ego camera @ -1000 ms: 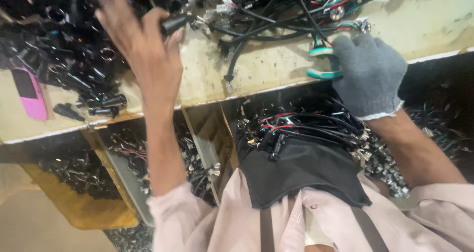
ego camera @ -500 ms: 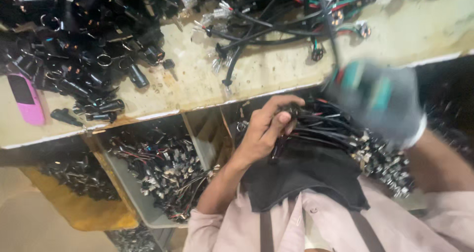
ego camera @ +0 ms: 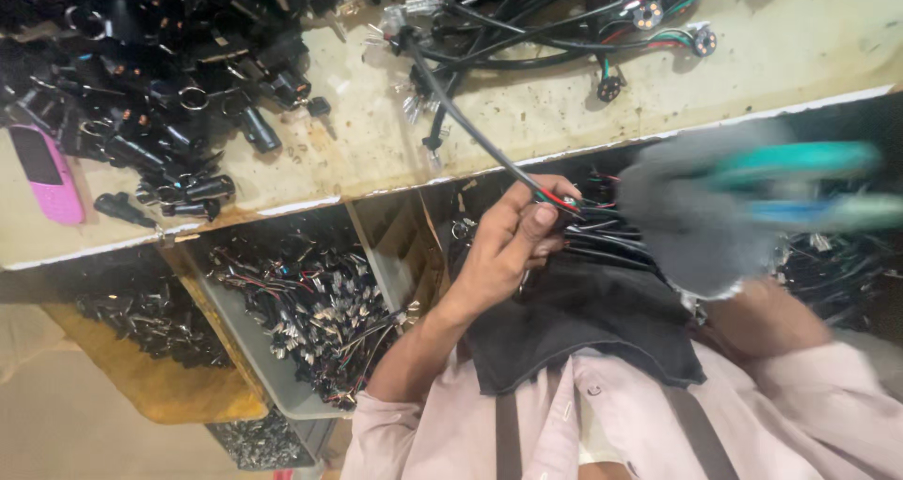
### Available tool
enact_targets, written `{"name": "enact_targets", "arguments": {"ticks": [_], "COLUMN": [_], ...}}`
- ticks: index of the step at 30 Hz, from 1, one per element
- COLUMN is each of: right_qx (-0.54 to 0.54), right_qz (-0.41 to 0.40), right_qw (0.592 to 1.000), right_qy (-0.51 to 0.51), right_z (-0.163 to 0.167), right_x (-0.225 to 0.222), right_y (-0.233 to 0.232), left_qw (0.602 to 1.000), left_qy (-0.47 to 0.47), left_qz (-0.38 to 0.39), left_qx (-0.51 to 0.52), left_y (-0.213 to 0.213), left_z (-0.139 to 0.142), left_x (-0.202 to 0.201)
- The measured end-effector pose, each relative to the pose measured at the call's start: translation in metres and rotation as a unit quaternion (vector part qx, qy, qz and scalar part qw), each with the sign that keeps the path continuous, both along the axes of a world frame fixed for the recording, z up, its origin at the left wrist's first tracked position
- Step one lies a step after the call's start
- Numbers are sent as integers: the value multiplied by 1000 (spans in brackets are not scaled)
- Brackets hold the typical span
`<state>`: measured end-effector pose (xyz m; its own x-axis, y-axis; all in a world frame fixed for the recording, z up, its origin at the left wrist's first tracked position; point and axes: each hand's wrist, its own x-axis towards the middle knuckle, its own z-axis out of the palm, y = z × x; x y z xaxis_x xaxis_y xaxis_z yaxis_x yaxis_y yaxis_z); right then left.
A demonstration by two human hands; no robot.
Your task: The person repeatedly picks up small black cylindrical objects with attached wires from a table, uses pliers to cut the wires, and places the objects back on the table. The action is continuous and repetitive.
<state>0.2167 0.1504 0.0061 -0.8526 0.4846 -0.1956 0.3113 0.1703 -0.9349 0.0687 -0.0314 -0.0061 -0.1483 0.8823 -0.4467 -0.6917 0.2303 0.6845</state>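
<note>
Head view: bare left hand (ego camera: 503, 254) pinching thin black sheathed cable (ego camera: 470, 127) at its red-and-green wire end, below worn cream workbench (ego camera: 527, 113); gloved right hand (ego camera: 701, 221), blurred, closed on teal-handled pliers (ego camera: 809, 184); cutting not begun.

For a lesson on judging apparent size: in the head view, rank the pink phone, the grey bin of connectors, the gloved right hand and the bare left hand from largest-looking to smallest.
1. grey bin
2. right hand, though blurred and nearer the camera, so unsure
3. left hand
4. pink phone
</note>
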Motion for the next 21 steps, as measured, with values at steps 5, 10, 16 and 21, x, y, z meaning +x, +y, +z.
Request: {"name": "enact_targets", "arguments": {"ticks": [5,10,16,21], "right_qx": [110,105,210,-218], "right_qz": [122,241,311,58], "right_qw": [978,952,924,930], "right_qy": [125,156,78,290], "right_z": [28,16,4,31], "right_x": [-15,-18,-14,-26], "right_y": [6,12,16,-8], "left_qw": [1000,985,969,989], "left_qy": [-2,-160,-238,-133], "left_qz": [-3,-26,-33,-24], "left_qx": [12,-56,-60,64], "left_y": [0,-3,-4,-9], "left_z": [6,2,0,1], "left_x": [-5,1,8,5]}}
